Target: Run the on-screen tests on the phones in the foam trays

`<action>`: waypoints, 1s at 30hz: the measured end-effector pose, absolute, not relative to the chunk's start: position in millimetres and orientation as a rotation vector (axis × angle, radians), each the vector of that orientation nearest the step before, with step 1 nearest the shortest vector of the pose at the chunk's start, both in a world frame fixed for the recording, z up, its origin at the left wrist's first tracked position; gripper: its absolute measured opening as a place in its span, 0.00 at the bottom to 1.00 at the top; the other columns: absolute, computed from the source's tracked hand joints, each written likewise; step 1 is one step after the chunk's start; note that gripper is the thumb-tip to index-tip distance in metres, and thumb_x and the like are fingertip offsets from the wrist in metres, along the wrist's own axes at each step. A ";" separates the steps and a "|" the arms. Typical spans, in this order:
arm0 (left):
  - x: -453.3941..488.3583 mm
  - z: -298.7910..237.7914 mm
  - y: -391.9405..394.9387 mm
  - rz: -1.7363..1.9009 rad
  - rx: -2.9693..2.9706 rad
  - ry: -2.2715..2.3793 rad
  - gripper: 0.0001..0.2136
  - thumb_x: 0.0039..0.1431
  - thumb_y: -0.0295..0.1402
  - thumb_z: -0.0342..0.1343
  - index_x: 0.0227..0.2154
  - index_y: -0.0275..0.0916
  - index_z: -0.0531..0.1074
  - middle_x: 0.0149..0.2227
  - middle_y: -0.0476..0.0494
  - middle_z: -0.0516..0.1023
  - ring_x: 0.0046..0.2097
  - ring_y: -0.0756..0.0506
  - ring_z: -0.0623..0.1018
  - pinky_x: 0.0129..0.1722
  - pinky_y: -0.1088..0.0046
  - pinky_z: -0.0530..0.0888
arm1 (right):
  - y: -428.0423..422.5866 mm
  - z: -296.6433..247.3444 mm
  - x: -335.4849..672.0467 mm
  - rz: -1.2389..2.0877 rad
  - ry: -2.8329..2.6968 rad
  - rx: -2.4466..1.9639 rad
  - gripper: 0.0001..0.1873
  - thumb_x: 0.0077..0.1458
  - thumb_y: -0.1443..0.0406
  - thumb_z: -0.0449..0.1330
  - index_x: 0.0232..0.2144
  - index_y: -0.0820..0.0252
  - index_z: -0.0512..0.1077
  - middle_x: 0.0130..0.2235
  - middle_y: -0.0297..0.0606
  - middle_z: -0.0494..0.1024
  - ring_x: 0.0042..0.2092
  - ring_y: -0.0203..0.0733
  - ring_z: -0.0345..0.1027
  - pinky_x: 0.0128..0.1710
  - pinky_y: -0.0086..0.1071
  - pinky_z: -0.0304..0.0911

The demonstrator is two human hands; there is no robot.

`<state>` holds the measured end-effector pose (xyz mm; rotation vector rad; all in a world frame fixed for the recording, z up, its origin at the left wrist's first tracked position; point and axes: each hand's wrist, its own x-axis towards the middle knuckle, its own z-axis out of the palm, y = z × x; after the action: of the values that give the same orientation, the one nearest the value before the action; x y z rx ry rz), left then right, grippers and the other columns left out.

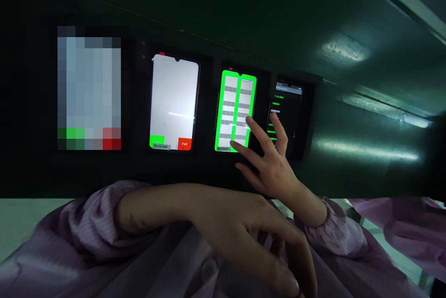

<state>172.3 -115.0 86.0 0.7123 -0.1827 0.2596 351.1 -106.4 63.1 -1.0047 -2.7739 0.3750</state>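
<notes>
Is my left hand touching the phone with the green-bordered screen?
Apart: the head view shows a dark gap between the left hand and the lower edge of the phone.

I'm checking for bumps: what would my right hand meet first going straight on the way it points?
Most likely the phone with green stripes; your right hand partly overlaps it in view, though depth is unclear.

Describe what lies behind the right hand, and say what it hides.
Behind the right hand, parts of the green-striped phone and the dark-screened phone show. It covers some of each phone's lower area; what is displayed there cannot be seen.
</notes>
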 end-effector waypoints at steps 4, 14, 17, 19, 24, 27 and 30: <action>171.7 83.8 -113.3 0.223 0.735 -0.165 0.09 0.66 0.40 0.64 0.40 0.40 0.76 0.42 0.49 0.79 0.45 0.49 0.76 0.49 0.73 0.72 | -101.7 58.7 335.2 0.365 -2.768 -1.016 0.21 0.71 0.57 0.59 0.63 0.47 0.74 0.76 0.44 0.63 0.82 0.67 0.28 0.74 0.72 0.49; 171.1 82.7 -112.4 0.231 0.755 -0.102 0.12 0.64 0.44 0.66 0.41 0.41 0.77 0.44 0.46 0.80 0.47 0.47 0.77 0.49 0.72 0.74 | -99.5 55.8 353.2 0.272 -2.700 -1.060 0.14 0.69 0.60 0.61 0.55 0.48 0.78 0.73 0.40 0.67 0.81 0.65 0.32 0.74 0.70 0.51; 170.4 82.5 -112.9 0.230 0.758 -0.102 0.12 0.64 0.44 0.67 0.41 0.41 0.78 0.45 0.47 0.81 0.47 0.48 0.77 0.51 0.73 0.74 | -99.4 57.8 366.5 0.235 -2.630 -1.083 0.13 0.69 0.62 0.60 0.53 0.49 0.78 0.72 0.40 0.68 0.80 0.66 0.38 0.73 0.70 0.53; 169.9 82.5 -112.8 0.225 0.763 -0.093 0.12 0.64 0.44 0.67 0.41 0.41 0.78 0.46 0.47 0.82 0.48 0.48 0.77 0.51 0.73 0.74 | -97.5 58.9 370.0 0.205 -2.592 -1.096 0.12 0.69 0.62 0.59 0.51 0.50 0.79 0.72 0.40 0.69 0.79 0.67 0.42 0.73 0.70 0.54; 170.3 81.9 -112.1 0.229 0.790 -0.065 0.14 0.63 0.46 0.67 0.42 0.42 0.79 0.47 0.47 0.82 0.48 0.47 0.78 0.50 0.72 0.73 | -88.0 62.1 366.0 0.155 -2.568 -1.151 0.14 0.68 0.61 0.60 0.53 0.48 0.78 0.75 0.36 0.64 0.78 0.70 0.47 0.73 0.71 0.53; 171.2 81.3 -112.2 0.228 0.785 -0.054 0.15 0.62 0.48 0.67 0.42 0.42 0.79 0.46 0.47 0.82 0.48 0.47 0.78 0.50 0.70 0.73 | -83.4 61.4 360.3 0.223 -2.607 -1.188 0.16 0.68 0.60 0.61 0.56 0.46 0.77 0.78 0.34 0.59 0.79 0.71 0.42 0.74 0.73 0.49; 171.3 81.5 -112.2 0.218 0.791 -0.054 0.16 0.63 0.49 0.66 0.42 0.41 0.78 0.45 0.46 0.81 0.47 0.47 0.77 0.51 0.69 0.73 | -80.9 58.8 353.5 0.280 -2.638 -1.191 0.16 0.69 0.59 0.60 0.56 0.47 0.77 0.79 0.34 0.57 0.80 0.71 0.37 0.75 0.73 0.48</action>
<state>171.3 -112.2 81.5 0.7912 -0.0542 0.2181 353.5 -80.9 58.8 -1.1913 -2.6378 0.2799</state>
